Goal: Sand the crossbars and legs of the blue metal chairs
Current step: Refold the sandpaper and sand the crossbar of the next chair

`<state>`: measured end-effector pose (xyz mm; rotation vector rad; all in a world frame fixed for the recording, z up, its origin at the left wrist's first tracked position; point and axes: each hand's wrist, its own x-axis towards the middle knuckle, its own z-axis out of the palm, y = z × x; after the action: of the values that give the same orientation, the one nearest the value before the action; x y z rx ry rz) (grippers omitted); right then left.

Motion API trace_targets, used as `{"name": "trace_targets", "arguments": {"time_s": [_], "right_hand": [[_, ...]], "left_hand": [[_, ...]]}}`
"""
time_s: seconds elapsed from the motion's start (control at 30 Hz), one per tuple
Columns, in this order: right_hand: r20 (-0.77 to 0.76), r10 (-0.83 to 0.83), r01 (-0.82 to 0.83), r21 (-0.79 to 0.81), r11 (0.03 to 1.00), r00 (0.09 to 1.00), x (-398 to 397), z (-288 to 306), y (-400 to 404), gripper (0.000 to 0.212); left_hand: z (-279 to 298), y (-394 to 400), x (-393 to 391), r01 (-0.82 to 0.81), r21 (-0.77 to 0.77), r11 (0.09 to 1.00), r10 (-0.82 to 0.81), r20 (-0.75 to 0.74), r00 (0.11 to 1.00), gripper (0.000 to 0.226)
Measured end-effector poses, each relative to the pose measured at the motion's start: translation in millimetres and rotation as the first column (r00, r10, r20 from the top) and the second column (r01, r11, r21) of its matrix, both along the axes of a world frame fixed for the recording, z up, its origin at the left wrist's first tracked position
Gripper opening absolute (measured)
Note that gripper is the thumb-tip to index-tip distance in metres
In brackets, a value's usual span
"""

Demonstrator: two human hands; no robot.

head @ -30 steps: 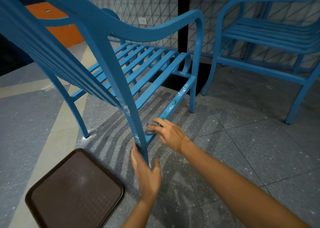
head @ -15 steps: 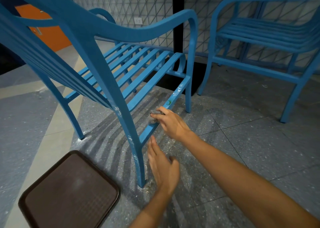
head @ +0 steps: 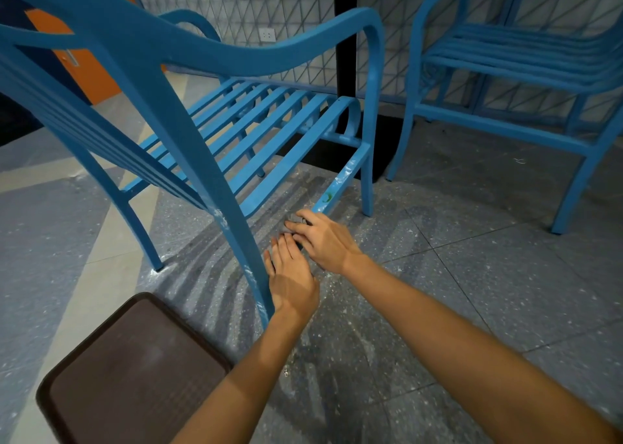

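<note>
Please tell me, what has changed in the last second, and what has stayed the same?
The left hand left the near chair leg and moved forward to the low crossbar, beside the right hand. The right hand slid the grey sanding pad a little forward along that crossbar. The pad stays in the right fingers; the chair and the brown tray look unmoved.

We see a blue metal chair (head: 209, 130) standing upright on the floor, its slatted seat level. Its low side crossbar (head: 340, 184) runs from the front leg (head: 369, 160) back to the near rear leg (head: 236, 227); both crossbar and rear leg show pale scuffed patches. A grey sanding pad (head: 292, 222) lies against the crossbar's near end. A second blue chair (head: 505, 82) stands beyond the front leg.
</note>
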<state>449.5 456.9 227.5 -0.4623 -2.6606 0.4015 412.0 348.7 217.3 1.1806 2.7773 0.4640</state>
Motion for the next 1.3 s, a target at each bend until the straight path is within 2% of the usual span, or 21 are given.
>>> {"name": "trace_targets", "arguments": {"time_s": [0.33, 0.63, 0.8, 0.87, 0.97, 1.03, 1.13, 1.3], "right_hand": [[-0.125, 0.053, -0.057, -0.024, 0.998, 0.991, -0.3, -20.1, 13.1, 0.032], [-0.147, -0.029, 0.009, -0.134, 0.991, 0.989, -1.3, -21.4, 37.3, 0.033], [-0.073, -0.107, 0.094, -0.171, 0.981, 0.992, -5.7, -10.1, 45.9, 0.031], [-0.098, -0.118, 0.101, -0.17, 0.98, 0.988, -5.7, -3.5, 39.8, 0.03], [-0.169, -0.121, 0.107, -0.091, 0.99, 0.978, 3.6, -5.7, 20.0, 0.031], [-0.14, -0.143, 0.134, -0.071, 0.988, 0.98, 11.4, -13.9, 7.4, 0.039], [-0.075, -0.172, 0.161, -0.132, 0.978, 0.982, 15.7, -25.0, 2.6, 0.042], [-0.079, -0.162, 0.146, -0.174, 0.974, 0.984, 14.4, -24.8, 11.2, 0.038]], "left_hand": [[-14.4, 0.6, -1.6, -0.001, -0.068, 0.998, -0.007, -0.11, 0.994, 0.087], [-19.1, 0.6, -1.3, 0.003, -0.071, 0.997, -0.013, -0.144, 0.989, 0.1], [-14.1, -0.6, -1.3, 0.02, -0.025, 0.999, -0.022, -0.09, 0.996, 0.094], [-11.9, -0.1, -1.0, 0.036, -0.011, 0.999, -0.037, -0.072, 0.997, 0.09], [-9.5, 1.3, -0.5, 0.112, 0.005, 0.994, -0.111, -0.129, 0.985, 0.083], [-9.4, 3.4, 2.0, 0.153, 0.007, 0.988, -0.149, -0.179, 0.972, 0.077], [-11.0, 4.9, 8.0, 0.155, -0.007, 0.988, -0.152, -0.218, 0.964, 0.069], [-13.8, 5.1, 9.4, 0.137, 0.007, 0.991, -0.132, -0.228, 0.965, 0.073]]}}
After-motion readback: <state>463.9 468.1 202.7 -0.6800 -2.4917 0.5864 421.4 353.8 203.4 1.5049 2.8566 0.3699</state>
